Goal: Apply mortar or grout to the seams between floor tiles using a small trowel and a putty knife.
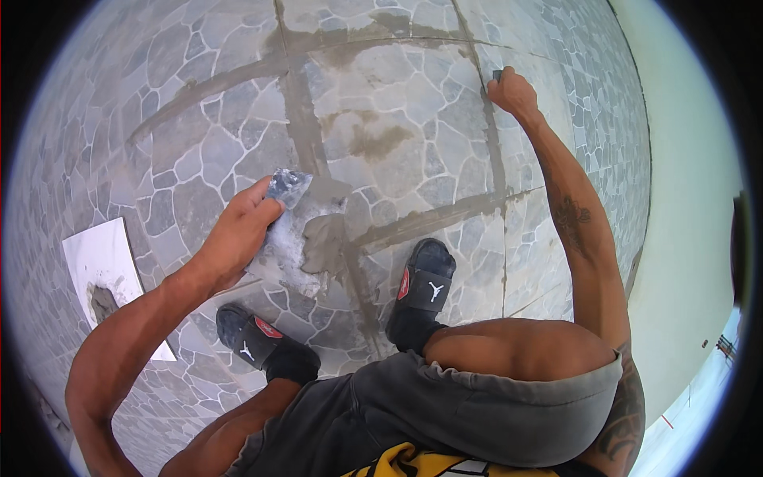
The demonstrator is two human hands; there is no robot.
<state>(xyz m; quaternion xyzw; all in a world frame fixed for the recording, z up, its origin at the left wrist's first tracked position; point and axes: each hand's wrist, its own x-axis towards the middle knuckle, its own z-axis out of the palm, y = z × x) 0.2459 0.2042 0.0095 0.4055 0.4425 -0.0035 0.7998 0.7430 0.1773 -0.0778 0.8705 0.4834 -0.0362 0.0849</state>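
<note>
My left hand [243, 225] is closed, thumb on top, around a flat, whitish-smeared grey plate [282, 250]. A heap of wet grey grout [324, 242] lies on the plate, and a shiny grey corner [290, 185] sticks up past my thumb. Farther off to the right, my right hand [515, 92] is closed on a small dark flat scraper [497, 75], mostly hidden by the fingers. It is close to a grout joint [486, 103] between floor tiles. Grey grout also fills the wide joint [302, 119] beyond my left hand.
Stone-patterned tiles [226, 147] cover the floor, with wet smears [377, 141] on one. A white board [111, 254] bearing a grout lump [103, 304] lies at left. My sandalled feet [425, 278] stand near the joints. A pale wall [675, 238] rises at right.
</note>
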